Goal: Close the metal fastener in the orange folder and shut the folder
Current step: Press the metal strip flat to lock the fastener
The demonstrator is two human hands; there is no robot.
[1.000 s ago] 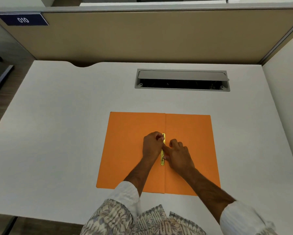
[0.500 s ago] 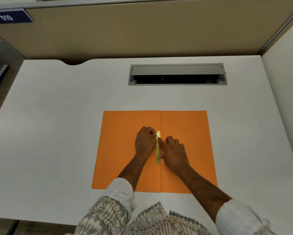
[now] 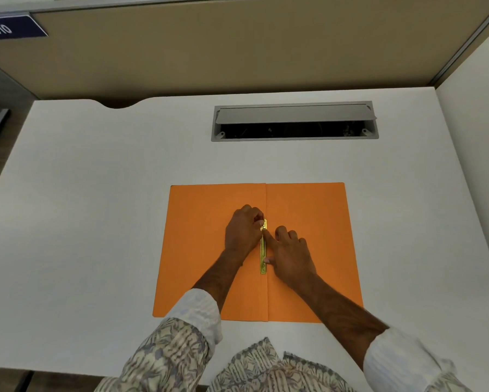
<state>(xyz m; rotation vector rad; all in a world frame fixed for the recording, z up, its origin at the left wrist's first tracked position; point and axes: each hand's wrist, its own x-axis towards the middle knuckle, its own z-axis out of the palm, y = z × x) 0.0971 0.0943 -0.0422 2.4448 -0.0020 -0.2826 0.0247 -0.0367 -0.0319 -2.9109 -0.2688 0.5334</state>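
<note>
Orange folder (image 3: 209,250) lay open flat on white table (image 3: 96,222), spine running away from person. Brass fastener (image 3: 263,250) lay lengthwise along spine. Left hand (image 3: 243,230) curled, fingertips pinching fastener's far end, hiding it. Right hand (image 3: 291,256) spread, forefinger pressing strip; near end visible.

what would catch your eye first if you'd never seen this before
The orange folder lying open near the front of the white desk, with both hands on the gold fastener along its fold. Behind it, a grey cable tray is set into the desk.
</note>
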